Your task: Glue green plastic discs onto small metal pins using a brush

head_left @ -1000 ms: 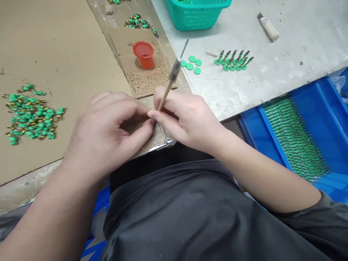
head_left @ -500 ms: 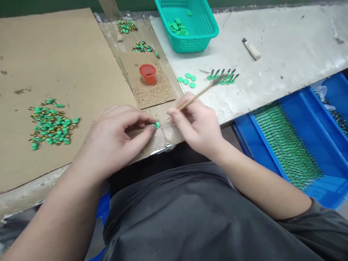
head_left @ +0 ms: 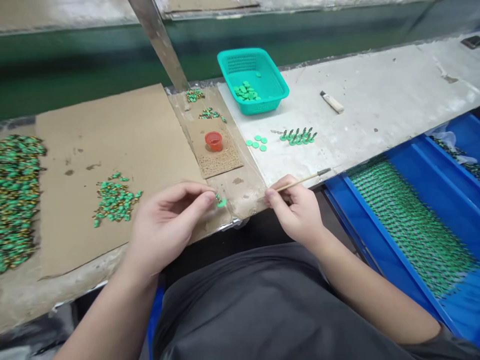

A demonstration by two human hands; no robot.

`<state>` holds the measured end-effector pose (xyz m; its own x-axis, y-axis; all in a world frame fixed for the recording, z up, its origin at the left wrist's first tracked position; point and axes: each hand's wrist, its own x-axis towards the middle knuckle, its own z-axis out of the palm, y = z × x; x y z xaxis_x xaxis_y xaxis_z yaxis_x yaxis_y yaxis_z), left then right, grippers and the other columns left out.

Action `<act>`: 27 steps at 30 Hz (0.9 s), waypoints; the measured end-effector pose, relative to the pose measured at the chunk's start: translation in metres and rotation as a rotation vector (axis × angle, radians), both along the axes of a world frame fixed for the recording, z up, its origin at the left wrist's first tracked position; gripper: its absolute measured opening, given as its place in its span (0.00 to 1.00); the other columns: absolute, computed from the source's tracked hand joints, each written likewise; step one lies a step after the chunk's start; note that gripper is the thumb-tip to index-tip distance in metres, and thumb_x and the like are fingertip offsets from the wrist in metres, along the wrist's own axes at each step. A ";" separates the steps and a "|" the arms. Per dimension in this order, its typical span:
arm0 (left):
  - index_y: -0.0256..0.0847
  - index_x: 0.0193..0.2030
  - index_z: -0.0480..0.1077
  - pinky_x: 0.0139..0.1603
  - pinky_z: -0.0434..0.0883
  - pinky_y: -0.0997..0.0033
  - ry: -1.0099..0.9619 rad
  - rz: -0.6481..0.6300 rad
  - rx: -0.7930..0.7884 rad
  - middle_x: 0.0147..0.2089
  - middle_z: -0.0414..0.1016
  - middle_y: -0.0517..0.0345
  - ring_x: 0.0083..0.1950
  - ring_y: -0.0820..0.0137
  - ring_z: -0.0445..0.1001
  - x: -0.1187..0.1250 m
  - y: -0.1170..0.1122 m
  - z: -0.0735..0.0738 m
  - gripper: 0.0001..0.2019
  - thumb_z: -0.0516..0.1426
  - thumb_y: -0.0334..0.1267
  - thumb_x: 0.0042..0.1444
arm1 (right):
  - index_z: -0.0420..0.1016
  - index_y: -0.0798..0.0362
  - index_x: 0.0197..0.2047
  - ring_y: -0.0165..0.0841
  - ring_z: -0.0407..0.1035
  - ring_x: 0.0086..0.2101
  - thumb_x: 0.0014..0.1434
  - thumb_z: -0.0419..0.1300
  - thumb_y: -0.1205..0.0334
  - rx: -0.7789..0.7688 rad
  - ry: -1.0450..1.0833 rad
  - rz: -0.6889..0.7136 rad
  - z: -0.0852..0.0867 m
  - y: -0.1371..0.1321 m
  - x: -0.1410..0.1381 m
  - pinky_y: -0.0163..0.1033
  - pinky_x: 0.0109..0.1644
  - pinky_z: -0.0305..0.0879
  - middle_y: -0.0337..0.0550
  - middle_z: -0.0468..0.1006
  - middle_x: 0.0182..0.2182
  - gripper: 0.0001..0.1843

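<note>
Wooden stick [head_left: 302, 180], dark-ended, pinched in right hand [head_left: 299, 212].

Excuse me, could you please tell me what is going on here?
The person's right hand holds a thin wooden stick with a dark end. The fingers of the left hand are at a small round green disc; whether they grip it is unclear. Five loose green discs lie between a red plastic cup and rows of green discs with dark stems.
</note>
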<state>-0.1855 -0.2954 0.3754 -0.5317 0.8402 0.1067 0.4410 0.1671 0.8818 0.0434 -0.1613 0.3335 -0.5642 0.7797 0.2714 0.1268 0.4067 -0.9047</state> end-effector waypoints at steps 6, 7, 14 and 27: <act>0.51 0.34 0.85 0.37 0.83 0.65 -0.177 -0.037 0.005 0.33 0.85 0.57 0.34 0.64 0.83 0.001 -0.006 0.028 0.11 0.70 0.52 0.63 | 0.78 0.45 0.39 0.39 0.84 0.31 0.78 0.65 0.56 0.108 0.039 0.013 -0.001 -0.001 0.000 0.44 0.37 0.79 0.42 0.85 0.33 0.11; 0.51 0.34 0.85 0.36 0.83 0.65 -0.189 -0.042 0.003 0.33 0.85 0.57 0.34 0.64 0.83 0.002 -0.006 0.031 0.11 0.70 0.52 0.63 | 0.79 0.45 0.39 0.39 0.83 0.32 0.77 0.65 0.57 0.119 0.048 0.017 -0.001 -0.001 0.000 0.44 0.38 0.79 0.42 0.85 0.33 0.10; 0.48 0.33 0.86 0.34 0.83 0.70 -0.196 -0.075 -0.016 0.32 0.86 0.54 0.33 0.64 0.84 0.007 0.004 0.038 0.18 0.73 0.60 0.58 | 0.80 0.46 0.42 0.40 0.84 0.34 0.77 0.64 0.60 0.146 0.108 0.057 -0.006 -0.003 0.001 0.43 0.42 0.80 0.44 0.86 0.34 0.07; 0.51 0.40 0.87 0.52 0.83 0.61 0.285 -0.221 -0.082 0.44 0.91 0.57 0.46 0.59 0.87 0.028 0.165 0.015 0.17 0.64 0.60 0.61 | 0.80 0.48 0.41 0.33 0.81 0.33 0.77 0.63 0.62 0.102 0.141 -0.073 0.006 0.008 0.052 0.36 0.44 0.77 0.40 0.85 0.34 0.09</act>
